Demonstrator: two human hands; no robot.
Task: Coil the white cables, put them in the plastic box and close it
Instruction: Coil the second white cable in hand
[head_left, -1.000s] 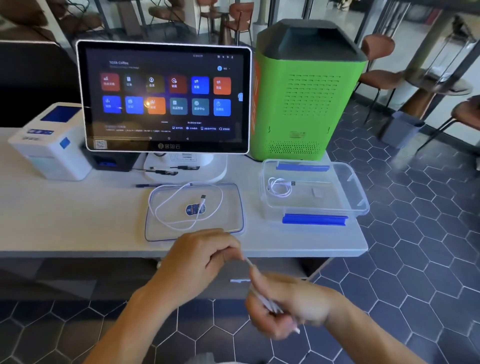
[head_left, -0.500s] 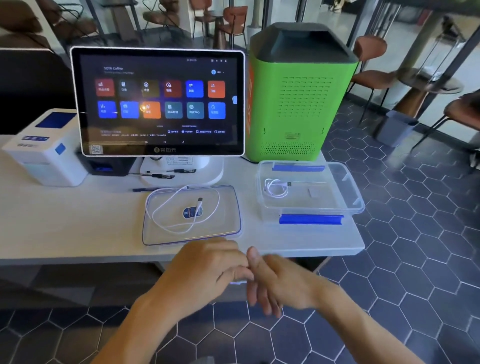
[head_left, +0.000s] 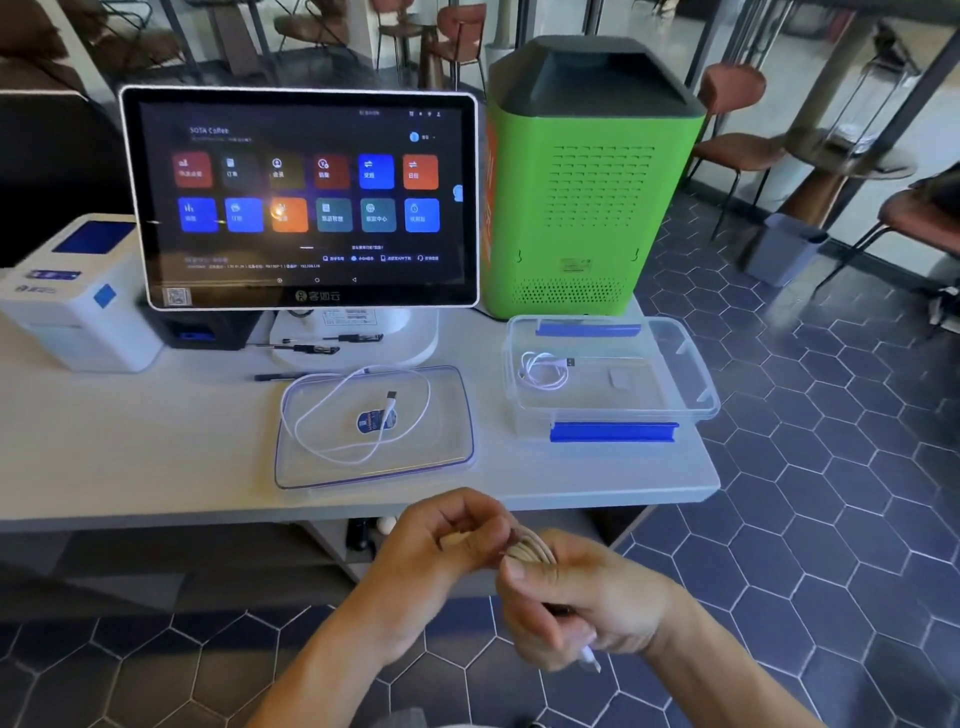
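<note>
Two bare forearms, no sleeves visible; left grip (head_left: 441, 551), right grip (head_left: 587, 608).

I see bright daylight entering from one o'clock, glare on the glossy black touchscreen monitor (head_left: 301, 200), edges bowed, hands slightly blurred.

Clear glossy plastic box (head_left: 685, 364) and lid (head_left: 447, 395) — matt (smooth) table (head_left: 130, 441).

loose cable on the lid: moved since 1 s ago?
No. The loose white cable lies in the same loops on the clear lid, its plug beside the blue sticker. Only the camera shifted.
</note>
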